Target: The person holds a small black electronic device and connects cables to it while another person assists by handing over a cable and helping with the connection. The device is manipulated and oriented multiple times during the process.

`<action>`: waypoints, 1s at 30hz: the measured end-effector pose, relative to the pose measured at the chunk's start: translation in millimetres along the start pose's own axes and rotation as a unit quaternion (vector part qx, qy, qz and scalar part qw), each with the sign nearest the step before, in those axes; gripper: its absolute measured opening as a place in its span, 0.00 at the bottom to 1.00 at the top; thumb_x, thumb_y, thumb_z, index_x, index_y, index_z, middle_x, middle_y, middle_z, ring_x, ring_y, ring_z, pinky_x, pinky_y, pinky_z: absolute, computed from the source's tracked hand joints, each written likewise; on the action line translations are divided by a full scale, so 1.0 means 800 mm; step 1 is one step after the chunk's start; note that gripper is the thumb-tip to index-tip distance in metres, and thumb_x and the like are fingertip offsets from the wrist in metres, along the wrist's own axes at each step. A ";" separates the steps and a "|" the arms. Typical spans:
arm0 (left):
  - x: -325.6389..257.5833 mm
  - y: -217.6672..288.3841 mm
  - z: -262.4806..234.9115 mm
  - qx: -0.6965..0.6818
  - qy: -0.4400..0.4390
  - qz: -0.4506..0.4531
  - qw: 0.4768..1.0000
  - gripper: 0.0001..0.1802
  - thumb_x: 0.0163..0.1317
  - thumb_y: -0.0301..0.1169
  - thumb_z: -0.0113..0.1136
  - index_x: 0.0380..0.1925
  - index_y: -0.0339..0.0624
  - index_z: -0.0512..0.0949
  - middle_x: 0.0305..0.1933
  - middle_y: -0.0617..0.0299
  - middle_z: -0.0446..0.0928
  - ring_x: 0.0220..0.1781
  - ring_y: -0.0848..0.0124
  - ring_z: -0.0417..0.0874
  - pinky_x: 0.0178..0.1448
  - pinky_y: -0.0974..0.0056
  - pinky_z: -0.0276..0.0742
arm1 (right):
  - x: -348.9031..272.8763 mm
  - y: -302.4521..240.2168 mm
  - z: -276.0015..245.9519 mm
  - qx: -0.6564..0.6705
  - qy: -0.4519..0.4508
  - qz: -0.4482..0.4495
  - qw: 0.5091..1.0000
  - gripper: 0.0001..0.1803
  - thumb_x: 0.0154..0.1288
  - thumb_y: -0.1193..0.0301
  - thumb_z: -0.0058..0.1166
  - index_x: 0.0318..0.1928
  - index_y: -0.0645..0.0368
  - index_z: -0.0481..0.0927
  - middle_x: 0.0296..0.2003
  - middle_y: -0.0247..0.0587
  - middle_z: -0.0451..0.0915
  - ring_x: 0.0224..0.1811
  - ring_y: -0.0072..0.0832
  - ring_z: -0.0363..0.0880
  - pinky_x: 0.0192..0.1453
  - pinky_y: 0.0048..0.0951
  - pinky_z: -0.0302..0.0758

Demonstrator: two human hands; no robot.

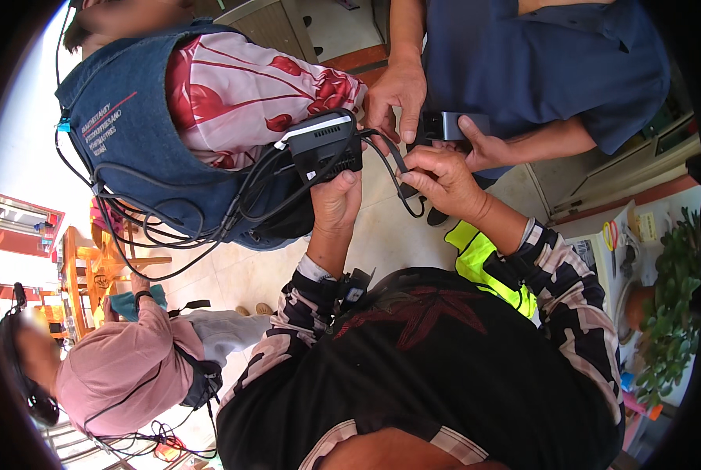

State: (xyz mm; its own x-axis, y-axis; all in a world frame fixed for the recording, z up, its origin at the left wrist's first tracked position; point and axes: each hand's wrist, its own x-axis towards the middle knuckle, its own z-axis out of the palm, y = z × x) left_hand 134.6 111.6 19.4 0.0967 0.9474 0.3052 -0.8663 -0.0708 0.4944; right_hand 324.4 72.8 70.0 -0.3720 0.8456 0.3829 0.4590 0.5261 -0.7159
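Note:
My left hand [338, 202] is closed around the lower end of a black box-shaped electronic device [323, 142] with vents and a pale edge. Several black cables [266, 176] run from this device to the blue vest of a person beside it. Between the thumb and fingers of my right hand [446, 182] is a thin black cable [401, 163], which loops back toward the device. Just beyond, a person in a dark blue shirt holds a small grey box [454, 125] in one hand. That person's other hand [397, 95] reaches down close to the cable.
The person in the blue vest [119, 102] stands at the far left. At the lower left, another person in a pink top [123, 364] wears cables. A yellow-green safety vest [483, 262] hangs by my right forearm. A leafy plant [671, 313] stands at the right; wooden furniture [80, 266] at the left.

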 end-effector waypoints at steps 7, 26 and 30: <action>-0.001 0.004 -0.009 0.013 0.018 0.020 1.000 0.46 0.38 0.25 0.76 0.62 0.42 0.66 0.59 0.53 0.74 0.63 0.59 0.72 0.69 0.57 0.63 | -0.005 0.016 -0.015 0.242 -0.016 0.136 0.961 0.09 0.71 0.70 0.50 0.42 0.64 0.78 0.29 0.28 0.78 0.31 0.12 0.73 0.36 0.17 0.71; -0.078 0.057 -0.059 0.139 0.050 -0.015 0.989 0.42 0.35 0.17 0.79 0.56 0.38 0.71 0.51 0.59 0.77 0.52 0.66 0.79 0.59 0.61 0.76 | 0.020 -0.026 -0.022 -0.266 -0.084 -0.083 0.957 0.19 0.46 0.72 0.66 0.41 0.54 0.76 0.38 0.41 0.73 0.36 0.41 0.79 0.36 0.39 0.75; -0.101 0.075 -0.052 0.239 0.069 -0.002 0.969 0.47 0.30 0.25 0.83 0.55 0.38 0.69 0.53 0.57 0.76 0.53 0.66 0.78 0.59 0.60 0.76 | 0.007 -0.033 -0.008 -0.258 -0.075 -0.132 0.954 0.23 0.45 0.71 0.67 0.45 0.56 0.77 0.40 0.41 0.74 0.37 0.40 0.79 0.39 0.37 0.76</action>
State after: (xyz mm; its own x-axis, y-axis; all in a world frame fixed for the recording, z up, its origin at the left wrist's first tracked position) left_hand 54.3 43.7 -9.4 0.0042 0.9782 0.2077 -0.5378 -0.1729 0.8251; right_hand 315.5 64.6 94.9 -0.6233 0.6751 0.3946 0.6546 0.7266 -0.2090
